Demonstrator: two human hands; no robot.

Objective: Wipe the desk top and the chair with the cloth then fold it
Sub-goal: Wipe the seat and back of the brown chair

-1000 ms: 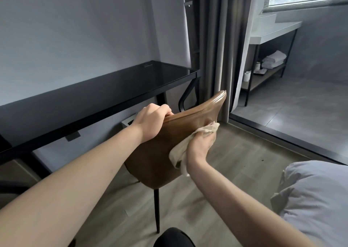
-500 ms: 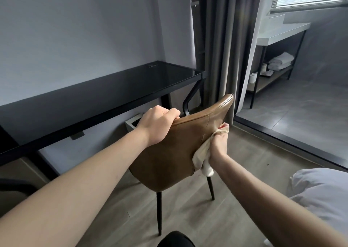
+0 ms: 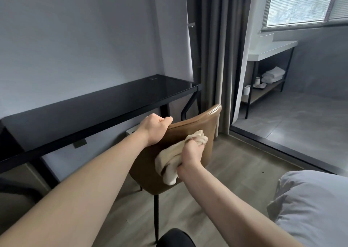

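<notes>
While the counter (image 3: 98, 111) runs across the left of the frame, the left hand (image 3: 156, 129) curls over the top edge of the chair (image 3: 205, 122) at centre. Just right and below, the right hand (image 3: 191, 155) grips the bunched cloth (image 3: 170, 162) against the chair's back, which rises toward the upper right; that hand is nearer the unwiped stretch, I judge.

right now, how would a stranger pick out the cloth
Find the black desk along the wall, then the brown chair before it. The cloth is the cream bundle that the right hand presses to the chair's back, the only pale, soft thing there.
</notes>
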